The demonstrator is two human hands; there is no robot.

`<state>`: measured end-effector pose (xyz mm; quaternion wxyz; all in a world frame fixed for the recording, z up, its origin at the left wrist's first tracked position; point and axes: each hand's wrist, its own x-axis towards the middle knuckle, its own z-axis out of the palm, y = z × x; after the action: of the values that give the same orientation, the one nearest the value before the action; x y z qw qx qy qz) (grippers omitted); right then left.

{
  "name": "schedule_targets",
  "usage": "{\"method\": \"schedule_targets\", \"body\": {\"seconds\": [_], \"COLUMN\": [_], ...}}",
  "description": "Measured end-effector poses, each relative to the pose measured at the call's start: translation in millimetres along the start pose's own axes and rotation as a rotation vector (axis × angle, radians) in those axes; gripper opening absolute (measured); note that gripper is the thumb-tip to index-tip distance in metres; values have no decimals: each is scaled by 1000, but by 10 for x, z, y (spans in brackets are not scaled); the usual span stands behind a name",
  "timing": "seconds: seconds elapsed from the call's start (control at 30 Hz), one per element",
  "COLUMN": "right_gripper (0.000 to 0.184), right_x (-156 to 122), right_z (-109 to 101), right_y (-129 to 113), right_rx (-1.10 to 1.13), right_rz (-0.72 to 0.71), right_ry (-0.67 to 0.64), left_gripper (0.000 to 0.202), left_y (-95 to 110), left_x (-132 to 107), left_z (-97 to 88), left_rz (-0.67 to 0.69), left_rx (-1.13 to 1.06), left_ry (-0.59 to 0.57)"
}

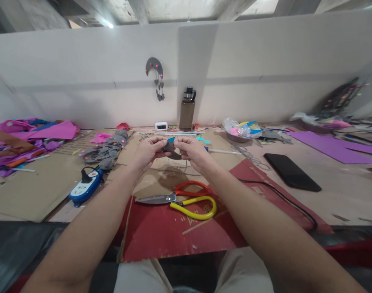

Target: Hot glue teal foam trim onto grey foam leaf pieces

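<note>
— Forearms (88,219) lie nearest, both reaching in over the front edge of the bench (335,195). What do they end in?

— Left hand (150,150) pinches a small grey piece (167,148) between thumb and fingers, raised above the bench's middle. A blue piece (171,140) shows on top. Right hand (190,151) has finger and thumb at its right edge; whether they grip it, I cannot tell.

— Which way does the blue point?

— Its sharp corner aims right and slightly up; the long axis runs nearly along the bench's back edge.

— Anything in the way?

— Hands partly cover a grey crescent (175,156) just below. Nearer the front edge, scissors (159,199) lie on red card (161,238), blades toward the left. A bottle (187,114) stands upright at the back edge, a phone (292,171) lies near the front right, and a blue power strip (86,188) sits left.
</note>
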<state>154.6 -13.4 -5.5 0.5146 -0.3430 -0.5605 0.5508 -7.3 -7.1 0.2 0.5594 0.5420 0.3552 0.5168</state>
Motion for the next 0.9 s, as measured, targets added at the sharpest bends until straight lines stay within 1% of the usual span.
{"method": "schedule_targets", "body": {"seconds": [0.2, 0.33, 0.53, 0.6, 0.7, 0.8, 0.9], "right_gripper": [29, 27, 25, 23, 20, 18, 16], "right_x": [-16, -11, 66, 85, 92, 87, 86], "right_z": [13, 44, 80, 80, 87, 106, 111], "right_y": [-18, 1, 107, 132, 142, 135, 126], "right_rx": [55, 73, 17, 4, -12, -38, -66], "right_rz": [7, -5, -31, -54, -82, -78, -71], "right_ry": [11, 52, 215, 238, 235, 226, 234], "left_gripper": [32, 30, 24, 27, 27, 22, 25], "left_y": [-15, -27, -107, -137, -159, -154, -143], "left_x": [5, 1, 4, 9, 11, 5, 2], "left_z": [25, 54, 121, 133, 136, 126, 101], "left_rz": [57, 70, 141, 183, 244, 206, 151], "left_rx": [-9, 20, -25, 15, 150, 165, 127], "left_ry": [63, 90, 187, 197, 188, 171, 150]}}
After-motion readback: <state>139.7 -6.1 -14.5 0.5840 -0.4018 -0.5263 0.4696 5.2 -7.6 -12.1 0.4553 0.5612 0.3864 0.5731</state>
